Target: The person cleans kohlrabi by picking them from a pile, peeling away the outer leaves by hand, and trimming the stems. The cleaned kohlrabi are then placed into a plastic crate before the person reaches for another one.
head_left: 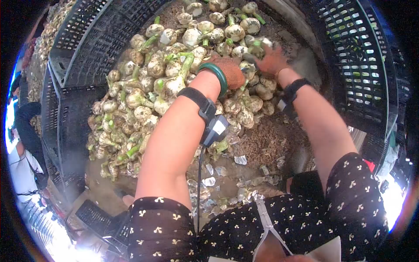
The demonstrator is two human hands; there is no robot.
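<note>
A heap of garlic bulbs [190, 38] with soil on their skins and short green stems lies in front of me. My left hand [225, 72], in an orange-brown knitted glove, is closed low over the heap; its fingers curl down, and I cannot tell what is in them. A green bangle [214, 75] circles that wrist. Close on its right, my right hand [271, 62], gloved alike, is closed around a garlic bulb [257, 47] that is smeared by motion. Something dark and shiny shows between the two hands. Each forearm wears a black strap with a small device.
Black plastic crates [355, 56] stand to the right, and more crates [83, 41] to the left. Loose brown soil [273, 142] and pale peeled skins [209, 181] lie nearer me. A black cable [200, 187] hangs from the left wrist device. At the far left sits another person [26, 168].
</note>
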